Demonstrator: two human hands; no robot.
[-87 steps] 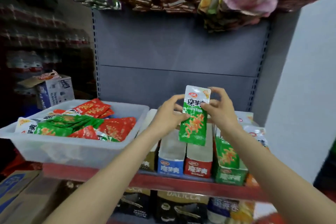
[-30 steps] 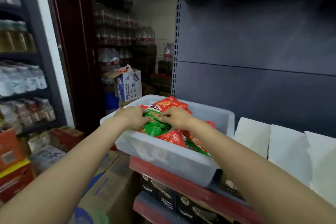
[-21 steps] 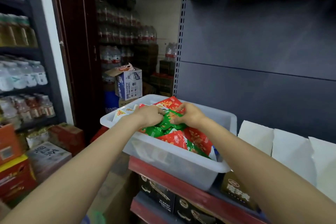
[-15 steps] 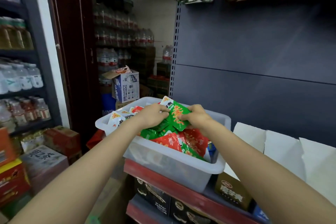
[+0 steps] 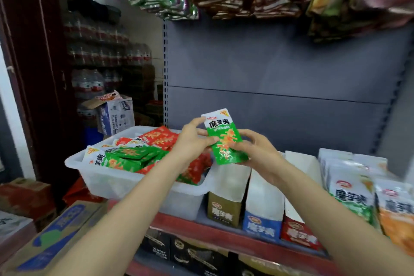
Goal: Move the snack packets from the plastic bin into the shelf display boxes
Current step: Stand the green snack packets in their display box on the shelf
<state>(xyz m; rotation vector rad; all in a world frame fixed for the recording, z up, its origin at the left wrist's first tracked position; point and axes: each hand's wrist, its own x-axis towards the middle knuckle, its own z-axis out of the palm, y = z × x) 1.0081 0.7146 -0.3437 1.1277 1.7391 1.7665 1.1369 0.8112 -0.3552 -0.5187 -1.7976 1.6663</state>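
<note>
1. Now both forearms reach forward from the near edge, and the two hands meet above the right end of the plastic bin (image 5: 116, 182).
2. Left hand (image 5: 192, 140) is raised, its thumb and curled fingers pinching the left edge of a green snack packet (image 5: 224, 139).
3. Right hand (image 5: 257, 152) holds the same packet from the right and below, fingers curled behind it.
4. That packet stands almost upright, a little tilted, in the air over the white backs of the display boxes (image 5: 246, 199).
5. Red and green packets (image 5: 134, 154) lie piled inside the bin, on the red-edged shelf (image 5: 201, 229).
</note>
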